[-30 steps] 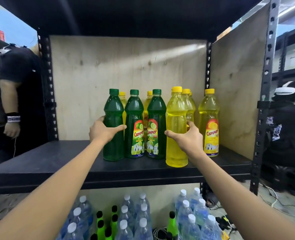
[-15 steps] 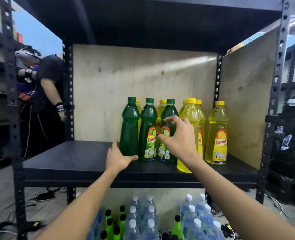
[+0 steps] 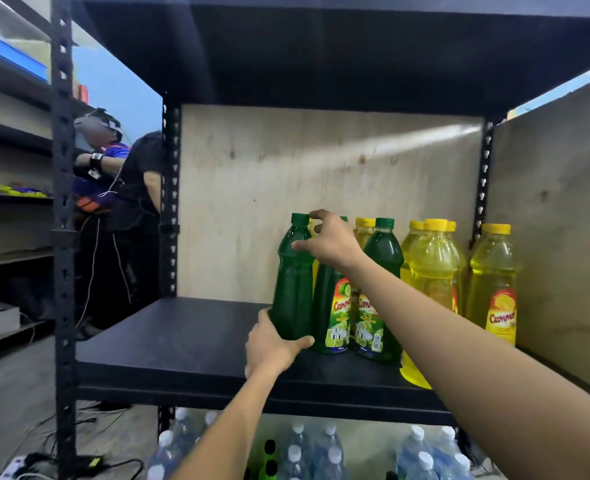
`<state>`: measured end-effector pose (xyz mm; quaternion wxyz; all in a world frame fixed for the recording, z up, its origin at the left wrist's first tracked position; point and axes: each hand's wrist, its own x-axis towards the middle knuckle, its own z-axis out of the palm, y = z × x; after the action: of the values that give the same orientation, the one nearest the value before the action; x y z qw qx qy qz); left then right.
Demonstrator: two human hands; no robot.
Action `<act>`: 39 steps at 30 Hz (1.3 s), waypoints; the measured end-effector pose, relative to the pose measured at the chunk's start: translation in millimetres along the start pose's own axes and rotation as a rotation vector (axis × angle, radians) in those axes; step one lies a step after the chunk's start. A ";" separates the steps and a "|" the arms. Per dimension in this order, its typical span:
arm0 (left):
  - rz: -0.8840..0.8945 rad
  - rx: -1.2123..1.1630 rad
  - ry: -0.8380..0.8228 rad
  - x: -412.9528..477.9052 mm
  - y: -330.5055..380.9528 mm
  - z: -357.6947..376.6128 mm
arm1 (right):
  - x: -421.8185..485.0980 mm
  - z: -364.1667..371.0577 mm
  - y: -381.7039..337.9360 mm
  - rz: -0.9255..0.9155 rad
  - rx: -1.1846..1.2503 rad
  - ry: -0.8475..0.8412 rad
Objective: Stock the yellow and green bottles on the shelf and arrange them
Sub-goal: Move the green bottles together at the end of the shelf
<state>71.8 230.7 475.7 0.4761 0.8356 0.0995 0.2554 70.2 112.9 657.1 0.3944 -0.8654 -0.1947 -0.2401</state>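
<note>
Three green bottles stand in a front row on the black shelf point(image 3: 182, 344). My left hand point(image 3: 272, 344) grips the base of the leftmost green bottle point(image 3: 295, 289), whose label faces away. My right hand point(image 3: 328, 237) reaches over the middle green bottle point(image 3: 331, 313) and holds the leftmost bottle's shoulder with thumb and curled fingers. The third green bottle point(image 3: 380, 299) stands right of my right arm. Several yellow bottles point(image 3: 432, 271) fill the right side, one of them point(image 3: 492, 282) beside the plywood side panel. More yellow caps show behind the green row.
Plywood panels point(image 3: 321, 188) close the shelf's back and right side. The left half of the shelf board is bare. Below it stand many clear water bottles point(image 3: 300, 455) and green ones. Two people point(image 3: 120, 174) stand behind the left upright point(image 3: 63, 237). Cables lie on the floor.
My left hand rose from the shelf board to grip the leftmost green bottle's base. My right hand moved left from the middle bottles onto that bottle's shoulder. The camera came closer.
</note>
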 end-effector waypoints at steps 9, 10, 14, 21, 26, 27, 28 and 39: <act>-0.031 -0.210 -0.208 14.6 -10.5 -22.9 | 10.5 7.9 -3.6 0.046 -0.042 -0.044; -0.011 -0.206 -0.292 19.9 -15.0 -31.4 | 10.4 7.5 -5.8 0.045 -0.047 -0.053; 0.032 -0.176 -0.586 39.6 -28.5 -64.2 | 7.5 14.2 -12.4 0.045 -0.003 -0.068; 0.130 -0.106 -0.371 12.7 -16.1 -59.5 | 10.2 29.1 -13.3 0.037 0.014 -0.012; 0.113 -0.184 -0.217 6.9 -13.0 -56.7 | 8.8 43.7 -18.9 0.002 -0.139 0.083; 0.106 -0.187 -0.300 13.5 -16.2 -61.5 | 9.0 42.6 -19.3 -0.005 -0.142 0.084; 0.096 -0.184 -0.390 20.6 -19.5 -67.4 | 9.5 40.7 -18.6 -0.008 -0.131 0.069; 0.067 -0.210 -0.406 16.0 -27.0 -90.9 | -0.6 34.2 2.2 0.064 0.324 -0.282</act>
<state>40.1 319.2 496.0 0.5620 0.8185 -0.0533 0.1066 79.8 138.0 635.8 0.5045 -0.8215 -0.2566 -0.0698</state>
